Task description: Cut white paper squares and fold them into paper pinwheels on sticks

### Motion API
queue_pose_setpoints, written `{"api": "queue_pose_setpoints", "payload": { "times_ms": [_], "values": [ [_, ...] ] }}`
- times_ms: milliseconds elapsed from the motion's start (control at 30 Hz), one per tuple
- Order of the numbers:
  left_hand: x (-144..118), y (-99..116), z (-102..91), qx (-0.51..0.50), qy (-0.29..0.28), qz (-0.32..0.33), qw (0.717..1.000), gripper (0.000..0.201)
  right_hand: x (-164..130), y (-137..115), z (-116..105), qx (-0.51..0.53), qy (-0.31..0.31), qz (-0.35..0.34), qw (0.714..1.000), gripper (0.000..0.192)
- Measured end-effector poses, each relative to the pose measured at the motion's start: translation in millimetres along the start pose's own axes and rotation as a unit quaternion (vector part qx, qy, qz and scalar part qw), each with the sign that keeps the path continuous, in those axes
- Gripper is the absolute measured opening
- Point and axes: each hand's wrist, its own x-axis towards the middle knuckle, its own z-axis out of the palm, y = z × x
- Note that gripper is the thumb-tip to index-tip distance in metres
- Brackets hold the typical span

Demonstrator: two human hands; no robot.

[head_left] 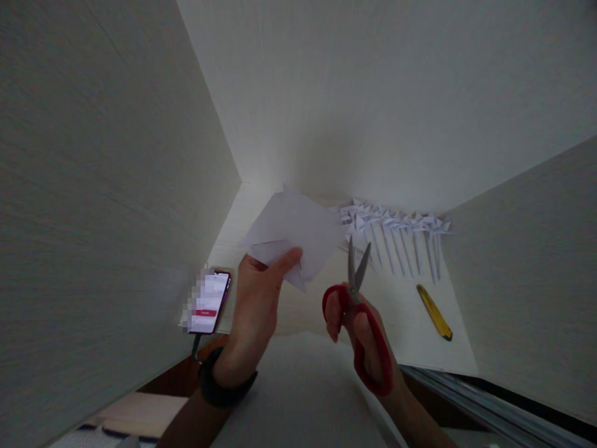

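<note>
Holding a folded white paper sheet (293, 233) up over the desk (410, 323), left hand (259, 305) pinching its lower edge w/ thumb on top, fingers hidden behind. Wearing a dark wristband (224, 386) on that wrist. Gripping red-handled scissors (361, 311) in right hand (364, 342), fingers thru the loops, blades parted slightly & pointing up just right of the sheet, tips not touching it. Leaving a narrow gap betw. blades and the sheet's right edge.

Room for moving: boxed in tight. Rising close left of the sheet, a pale wall panel (102, 186); closing in behind it, a back wall; slanting in far right of the sheet, another panel. Only open lane running from the sheet toward the camera, along the desk's near edge.

Surface: light desk top lying below the sheet. Lining up right of the sheet, against the back wall, a row of folded paper pieces (396, 230) w/ long thin stems. Lying further right & nearer than the sheet, a yellow utility knife (435, 312), well apart from the scissors. Sitting lower left of the sheet, a phone (212, 302), screen lit, cable trailing off the desk edge. Lighting dim, edges blurred.
</note>
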Motion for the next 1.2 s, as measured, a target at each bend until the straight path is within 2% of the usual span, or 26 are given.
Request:
{"api": "queue_pose_setpoints", "payload": {
  "times_ms": [67, 167, 267, 500, 833, 1200],
  "values": [
    [-0.7, 4.3, 4.0, -0.019, 0.012, 0.029, 0.999, 0.024, -12.4, 6.8, 0.8, -0.073, -0.024, 0.047, 0.996, 0.052],
    [-4.7, 7.9, 9.5, -0.03, 0.033, 0.051, 0.998, 0.025, -24.9, 14.2, 7.2, -0.184, 0.007, 0.108, 0.977, 0.041],
    [-8.7, 7.9, 11.7, -0.029, 0.054, 0.05, 0.997, 0.025, -25.2, 14.2, 13.9, -0.241, 0.014, 0.121, 0.963, 0.033],
    [-8.1, 5.9, 10.2, -0.022, 0.059, 0.056, 0.996, 0.028, -17.7, 4.2, 13.2, -0.242, 0.01, 0.111, 0.964, 0.036],
    [-10.0, 9.8, 12.1, -0.023, 0.059, 0.035, 0.997, 0.019, -15.8, 1.0, 12.6, -0.228, 0.004, 0.153, 0.962, 0.026],
    [-9.6, 9.7, 12.2, -0.006, 0.069, 0.041, 0.997, 0.025, -15.3, -0.7, 13.1, -0.266, 0.012, 0.136, 0.954, 0.029]
  ]
}}
